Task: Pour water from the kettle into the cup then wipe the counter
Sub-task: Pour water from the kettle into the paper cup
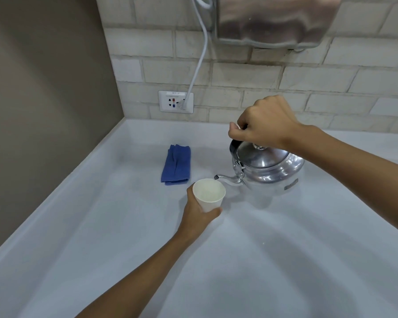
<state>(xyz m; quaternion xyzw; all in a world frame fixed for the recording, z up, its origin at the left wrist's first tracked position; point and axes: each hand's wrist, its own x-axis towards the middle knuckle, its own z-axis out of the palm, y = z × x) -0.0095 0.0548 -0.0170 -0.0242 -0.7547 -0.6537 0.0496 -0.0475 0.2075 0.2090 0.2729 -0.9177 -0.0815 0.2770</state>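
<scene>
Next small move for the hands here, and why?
Probably tip the kettle further with the right hand: its spout tip sits at the rim of the cup held by the left hand, and no stream shows yet.

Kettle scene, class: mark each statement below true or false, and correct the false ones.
1. The right hand has its grip on the kettle handle. True.
2. The left hand holds a glass mug. False: it holds a white paper cup.
3. The kettle's spout tip is at the cup's rim. True.
4. The blue cloth is draped over the kettle. False: it lies folded on the counter, apart from it.
</scene>
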